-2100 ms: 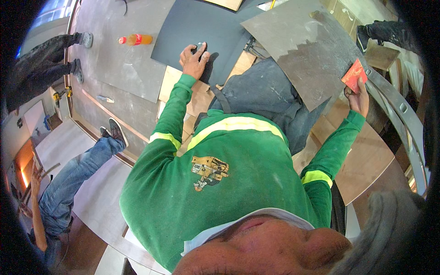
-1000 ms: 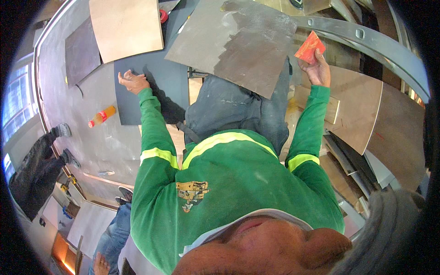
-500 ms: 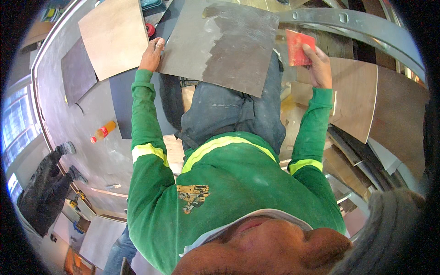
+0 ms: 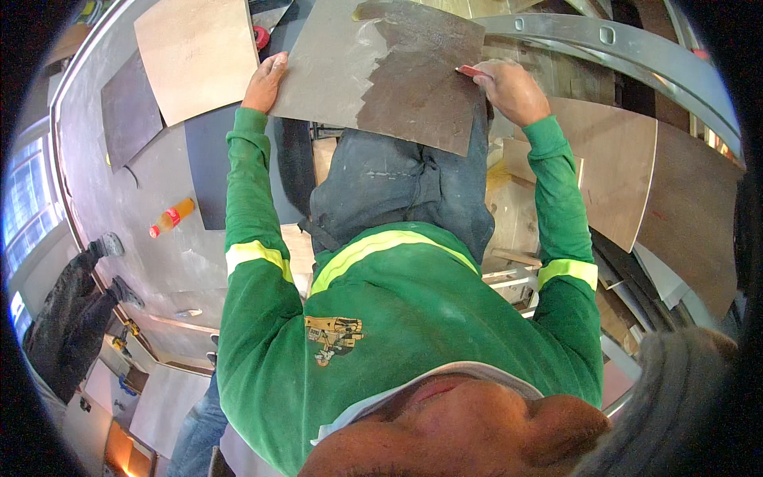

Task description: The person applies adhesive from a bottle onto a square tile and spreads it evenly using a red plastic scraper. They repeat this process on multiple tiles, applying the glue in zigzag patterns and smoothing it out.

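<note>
A grey sheet (image 4: 322,75) lies over my thighs, its right part covered by a dark brown, wet-looking patch (image 4: 417,91) with a ragged left border. At the sheet's left edge, my left hand (image 4: 265,82) is closed on the rim. My right hand (image 4: 515,89) grips a thin red spreader (image 4: 470,71), seen nearly edge-on, at the right edge of the sheet over the dark patch. My fingers partly cover the spreader.
Left of the sheet lie a pale tan panel (image 4: 195,60) and a dark panel (image 4: 131,111). An orange drink bottle (image 4: 172,218) lies further left. A curved metal rail (image 4: 612,40) arches at right above brown panels (image 4: 608,159). Another person's legs (image 4: 67,310) show at lower left.
My right hand has moved left with the red spreader, from beside the sheet to its right edge. The spreader has turned from face-on to edge-on. The sheet has shifted slightly.
</note>
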A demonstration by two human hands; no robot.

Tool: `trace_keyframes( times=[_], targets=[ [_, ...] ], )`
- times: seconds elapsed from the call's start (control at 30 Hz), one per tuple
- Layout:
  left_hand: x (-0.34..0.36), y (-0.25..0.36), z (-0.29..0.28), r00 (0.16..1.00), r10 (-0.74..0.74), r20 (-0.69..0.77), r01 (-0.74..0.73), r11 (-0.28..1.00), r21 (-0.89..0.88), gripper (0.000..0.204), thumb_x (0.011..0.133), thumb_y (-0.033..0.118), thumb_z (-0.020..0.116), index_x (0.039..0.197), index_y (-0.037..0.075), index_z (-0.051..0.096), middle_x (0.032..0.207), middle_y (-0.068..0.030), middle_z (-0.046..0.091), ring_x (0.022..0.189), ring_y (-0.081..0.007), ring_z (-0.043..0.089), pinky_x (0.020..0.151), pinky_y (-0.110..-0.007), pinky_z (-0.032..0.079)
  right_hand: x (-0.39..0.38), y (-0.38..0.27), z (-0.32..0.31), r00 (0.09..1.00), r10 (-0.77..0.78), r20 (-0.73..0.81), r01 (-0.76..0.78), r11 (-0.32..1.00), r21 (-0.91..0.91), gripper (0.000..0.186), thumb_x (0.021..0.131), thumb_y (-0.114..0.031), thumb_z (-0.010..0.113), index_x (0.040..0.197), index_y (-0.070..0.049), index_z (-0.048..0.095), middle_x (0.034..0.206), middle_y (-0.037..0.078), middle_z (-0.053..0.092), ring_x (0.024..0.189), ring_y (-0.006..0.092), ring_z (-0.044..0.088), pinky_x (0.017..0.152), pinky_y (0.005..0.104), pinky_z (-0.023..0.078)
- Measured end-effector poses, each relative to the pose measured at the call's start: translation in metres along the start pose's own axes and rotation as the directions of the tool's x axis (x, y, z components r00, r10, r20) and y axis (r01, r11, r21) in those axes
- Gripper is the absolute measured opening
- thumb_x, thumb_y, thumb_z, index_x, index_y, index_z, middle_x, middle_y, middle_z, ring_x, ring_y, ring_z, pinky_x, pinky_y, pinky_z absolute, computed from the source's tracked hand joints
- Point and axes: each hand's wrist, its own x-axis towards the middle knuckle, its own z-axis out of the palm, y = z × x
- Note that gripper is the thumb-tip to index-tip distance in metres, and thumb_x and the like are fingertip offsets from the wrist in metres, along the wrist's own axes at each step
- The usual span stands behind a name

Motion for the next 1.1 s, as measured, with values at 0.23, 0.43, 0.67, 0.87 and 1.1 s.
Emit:
trace_keyframes(
  times=[0.23,0.43,0.67,0.87,1.1],
  targets=[
    [-0.027,0.019,0.001,0.999,-0.011,-0.030,0.011,1.000,0.000,0.067,0.109,0.055,0.051,0.142,-0.002,0.059,0.131,-0.0152,0.067,0.122,-0.0225,0.060,0.108,-0.033,0.044,-0.026,-0.042,-0.049,0.974,-0.124,0.189,0.057,0.943,0.327,0.027,0.100,-0.021,0.066,0.116,-0.001,0.074,0.104,0.021,0.074,0.095,0.0363,0.070,0.087,0.0424,0.054],
    [-0.121,0.062,0.061,0.976,-0.138,-0.170,0.114,0.983,-0.145,0.057,0.109,0.040,0.059,0.145,-0.003,0.047,0.127,-0.0187,0.064,0.114,-0.0235,0.062,0.102,-0.038,0.050,-0.002,-0.067,-0.070,0.992,-0.040,-0.116,0.084,0.912,0.401,0.031,0.101,-0.025,0.066,0.118,0.000,0.073,0.099,0.021,0.074,0.088,0.0300,0.070,0.084,0.0403,0.054],
    [-0.175,0.083,0.111,0.986,-0.061,-0.155,0.019,0.966,-0.259,0.056,0.107,0.034,0.064,0.144,-0.004,0.047,0.121,-0.0159,0.064,0.107,-0.0200,0.063,0.097,-0.035,0.051,0.100,-0.055,-0.001,0.968,-0.231,-0.099,0.235,0.971,0.032,0.030,0.103,-0.028,0.062,0.120,-0.007,0.074,0.106,0.026,0.072,0.099,0.0460,0.067,0.087,0.0509,0.054],
    [-0.158,0.081,0.107,0.985,-0.040,-0.165,0.003,0.976,-0.219,0.057,0.101,0.030,0.072,0.144,-0.003,0.052,0.098,-0.0057,0.061,0.089,-0.0137,0.058,0.085,-0.031,0.049,0.138,-0.044,0.048,0.952,-0.307,-0.009,0.306,0.952,-0.025,0.029,0.102,-0.022,0.060,0.125,-0.008,0.072,0.108,0.025,0.072,0.102,0.0454,0.067,0.091,0.0524,0.053],
    [-0.153,0.060,0.119,0.984,-0.088,-0.154,0.043,0.962,-0.271,0.056,0.100,0.028,0.073,0.145,0.001,0.054,0.093,-0.0015,0.057,0.086,-0.0111,0.053,0.083,-0.028,0.047,0.124,-0.043,0.055,0.944,-0.319,0.083,0.326,0.941,-0.092,0.029,0.099,-0.013,0.059,0.125,-0.010,0.072,0.109,0.022,0.074,0.100,0.0456,0.068,0.089,0.0520,0.055]
  ],
)
